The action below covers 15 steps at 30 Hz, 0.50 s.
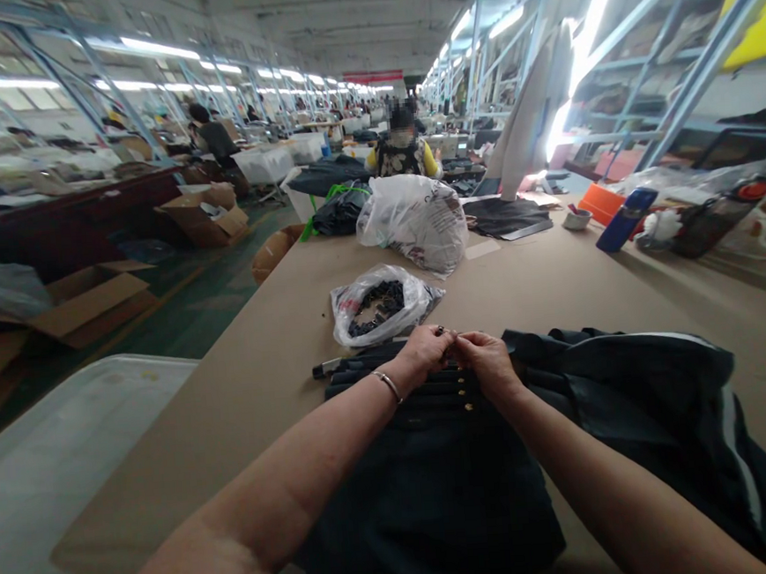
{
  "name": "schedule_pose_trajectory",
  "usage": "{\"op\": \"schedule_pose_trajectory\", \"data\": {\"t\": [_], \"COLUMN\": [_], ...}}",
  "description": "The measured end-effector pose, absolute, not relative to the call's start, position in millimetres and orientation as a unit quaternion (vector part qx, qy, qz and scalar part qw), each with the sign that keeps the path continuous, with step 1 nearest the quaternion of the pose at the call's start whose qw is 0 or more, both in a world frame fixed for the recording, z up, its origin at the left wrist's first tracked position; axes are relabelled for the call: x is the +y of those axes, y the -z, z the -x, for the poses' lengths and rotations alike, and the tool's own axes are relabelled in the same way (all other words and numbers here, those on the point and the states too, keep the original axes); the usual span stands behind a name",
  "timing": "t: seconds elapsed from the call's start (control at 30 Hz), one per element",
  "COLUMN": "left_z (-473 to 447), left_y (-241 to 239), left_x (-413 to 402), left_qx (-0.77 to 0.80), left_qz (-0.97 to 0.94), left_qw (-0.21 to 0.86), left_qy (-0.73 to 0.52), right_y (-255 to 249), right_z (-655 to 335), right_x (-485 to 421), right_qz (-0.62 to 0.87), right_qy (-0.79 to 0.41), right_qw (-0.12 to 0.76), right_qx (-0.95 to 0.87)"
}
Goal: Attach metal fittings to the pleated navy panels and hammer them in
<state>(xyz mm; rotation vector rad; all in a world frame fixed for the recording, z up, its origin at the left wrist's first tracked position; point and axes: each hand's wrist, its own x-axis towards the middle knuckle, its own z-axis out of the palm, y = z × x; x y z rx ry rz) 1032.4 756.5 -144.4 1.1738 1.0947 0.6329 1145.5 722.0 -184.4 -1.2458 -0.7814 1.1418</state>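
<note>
My left hand (426, 349) and my right hand (485, 360) meet over a stack of dark garments (425, 487), their fingertips pinched together. A small dark piece shows at the left fingertips, but what each hand grips is too small to name. Below the hands, several gold-coloured metal pieces (462, 393) run in a line down the layered dark fabric. Just beyond lies an open clear plastic bag (403, 328) of small black pieces with gold-coloured bits. To the right is a heap of dark garments (636, 391) with white piping.
A full white plastic bag (411, 223) stands farther back on the brown table (257, 368). A blue box (626, 219), a small cup (576, 218) and a dark bottle (716, 221) are at the right. Cardboard boxes (92, 301) sit on the floor at left. A person (403, 154) sits ahead.
</note>
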Motion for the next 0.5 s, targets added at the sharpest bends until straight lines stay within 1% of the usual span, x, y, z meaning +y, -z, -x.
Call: {"op": "schedule_pose_trajectory", "data": {"t": [0.17, 0.37, 0.43, 0.5], "left_z": [-1030.2, -1027.8, -1025.6, -1023.3], "left_y": [145.3, 145.3, 142.6, 139.1], "left_x": [758.7, 763.8, 762.7, 760.9], "left_qx": [0.487, 0.492, 0.488, 0.476], "left_qz": [-0.517, -0.486, -0.477, -0.47], "left_qw": [0.651, 0.671, 0.685, 0.705], "left_qy": [-0.269, -0.267, -0.255, -0.238], "right_y": [182.0, 175.3, 177.1, 179.7], "right_z": [-1149.1, -1156.3, -1160.3, -1164.5], "right_x": [718.3, 719.9, 720.7, 720.2], "right_qz": [0.541, 0.5, 0.51, 0.549], "right_qy": [-0.475, -0.52, -0.505, -0.444], "right_qw": [0.599, 0.627, 0.611, 0.56], "right_qx": [-0.352, -0.294, -0.334, -0.434]}}
